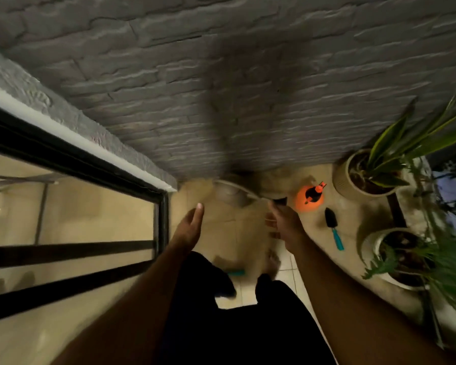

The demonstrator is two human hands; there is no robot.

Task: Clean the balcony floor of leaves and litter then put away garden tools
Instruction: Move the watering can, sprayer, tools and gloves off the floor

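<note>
My left hand [192,222] reaches forward over the tiled floor [221,233] with straight fingers and holds nothing. My right hand [284,222] is beside it with curled fingers, gripping the dark end [281,199] of a pale curved handle [237,187] that runs left toward a grey round container [228,194] at the foot of the wall. A black trowel with a teal handle [333,229] lies on the floor just right of my right hand. An orange spray bottle [309,198] stands beyond it. A teal object [236,272] lies on the floor by my feet. The frame is blurred.
A grey brick-pattern wall [248,88] closes the far side. A black-framed glass door [71,219] runs along the left. Two potted plants [366,175] [398,256] stand on the right, their leaves reaching over the floor.
</note>
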